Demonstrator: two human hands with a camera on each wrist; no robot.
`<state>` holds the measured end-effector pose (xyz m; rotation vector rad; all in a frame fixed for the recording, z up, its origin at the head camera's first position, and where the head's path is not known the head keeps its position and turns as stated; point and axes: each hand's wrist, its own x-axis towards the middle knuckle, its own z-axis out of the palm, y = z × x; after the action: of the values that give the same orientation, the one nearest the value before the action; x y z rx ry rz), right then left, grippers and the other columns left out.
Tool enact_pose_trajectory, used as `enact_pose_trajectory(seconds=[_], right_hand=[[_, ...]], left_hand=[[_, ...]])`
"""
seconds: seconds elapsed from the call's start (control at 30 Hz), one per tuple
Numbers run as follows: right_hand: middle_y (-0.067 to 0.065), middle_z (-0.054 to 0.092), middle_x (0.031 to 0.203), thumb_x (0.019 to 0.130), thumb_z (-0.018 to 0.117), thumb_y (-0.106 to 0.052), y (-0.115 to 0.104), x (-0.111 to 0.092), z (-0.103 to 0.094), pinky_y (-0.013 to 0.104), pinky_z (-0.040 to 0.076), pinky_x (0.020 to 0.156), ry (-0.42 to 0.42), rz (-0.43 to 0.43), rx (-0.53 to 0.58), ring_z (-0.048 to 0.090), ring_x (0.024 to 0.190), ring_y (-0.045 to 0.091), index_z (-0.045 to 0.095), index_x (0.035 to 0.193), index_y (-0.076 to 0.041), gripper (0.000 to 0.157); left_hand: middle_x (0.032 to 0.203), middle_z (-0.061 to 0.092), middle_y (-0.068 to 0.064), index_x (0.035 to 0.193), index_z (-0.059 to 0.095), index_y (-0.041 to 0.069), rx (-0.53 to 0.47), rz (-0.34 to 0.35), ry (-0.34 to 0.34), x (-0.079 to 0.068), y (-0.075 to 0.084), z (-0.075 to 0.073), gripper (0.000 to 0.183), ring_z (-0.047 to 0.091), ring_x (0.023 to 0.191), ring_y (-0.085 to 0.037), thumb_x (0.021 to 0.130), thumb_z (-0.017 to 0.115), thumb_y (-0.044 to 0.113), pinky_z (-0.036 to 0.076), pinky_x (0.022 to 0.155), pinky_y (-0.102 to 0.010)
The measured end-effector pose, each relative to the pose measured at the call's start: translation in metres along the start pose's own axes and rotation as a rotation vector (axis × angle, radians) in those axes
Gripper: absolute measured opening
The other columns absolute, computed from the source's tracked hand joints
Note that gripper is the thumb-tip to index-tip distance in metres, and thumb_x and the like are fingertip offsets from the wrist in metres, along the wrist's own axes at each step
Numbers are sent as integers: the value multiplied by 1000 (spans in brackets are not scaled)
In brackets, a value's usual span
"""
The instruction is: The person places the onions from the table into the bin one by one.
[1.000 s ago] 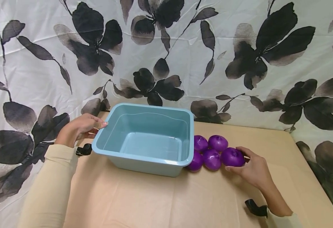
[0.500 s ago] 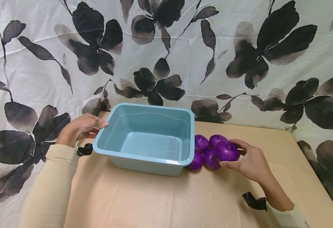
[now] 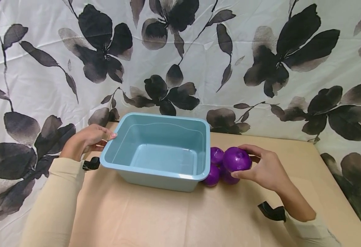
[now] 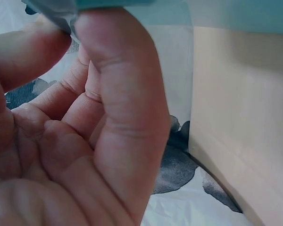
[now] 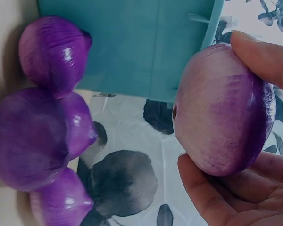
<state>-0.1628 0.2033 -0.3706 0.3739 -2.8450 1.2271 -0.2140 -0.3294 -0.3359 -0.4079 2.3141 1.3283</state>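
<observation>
A light blue plastic tub [image 3: 155,181] stands on the table, its inside bare. My left hand [image 3: 91,139] pinches the tub's left rim between thumb and fingers; the left wrist view shows the bent forefinger [image 4: 132,94] under the edge. To the right of the tub, my right hand [image 3: 266,168] holds a shiny purple onion [image 3: 237,159] between thumb and fingers, raised above the others. Several more purple onions [image 3: 211,175] lie clustered against the tub's right side, partly hidden by the held one and the rim. The right wrist view shows the held onion [image 5: 221,113] apart from that cluster [image 5: 28,139].
A tan cover [image 3: 155,219] lies over the table. Behind it hangs a white cloth [image 3: 199,68] with dark flowers, which also runs down past the table's right edge. Each wrist carries a black camera mount [image 3: 272,211].
The right hand has lifted its onion off the table and carried it left, over the other onions towards the tub. The left hand and the tub have stayed in place.
</observation>
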Motion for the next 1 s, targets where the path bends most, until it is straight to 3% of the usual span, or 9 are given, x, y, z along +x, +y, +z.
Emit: enact_pose_trajectory(seconds=[0.37, 0.7, 1.0], right_hand=[[5, 65, 129, 58, 94, -43, -21, 9, 4, 16, 55, 81, -46, -58, 60, 68, 106, 29, 62, 128, -17, 81], [7, 61, 131, 59, 95, -37, -33, 19, 9, 40, 61, 84, -110, -53, 140, 67, 108, 33, 59, 130, -17, 81], [10, 58, 131, 58, 95, -36, -42, 29, 9, 44, 61, 82, -139, -41, 140, 66, 111, 37, 57, 133, -17, 86]], left_hand=[[96, 62, 0, 124, 59, -3, 27, 14, 1, -2, 2, -2, 46, 64, 86, -16, 93, 67, 30, 59, 77, -29], [95, 62, 0, 119, 62, -1, 9, 16, -9, -1, -1, 0, 38, 65, 85, -16, 94, 67, 27, 59, 76, -29], [90, 63, 2, 115, 64, 0, -8, 15, -19, 1, -2, 1, 34, 64, 83, -15, 94, 67, 26, 59, 75, -29]])
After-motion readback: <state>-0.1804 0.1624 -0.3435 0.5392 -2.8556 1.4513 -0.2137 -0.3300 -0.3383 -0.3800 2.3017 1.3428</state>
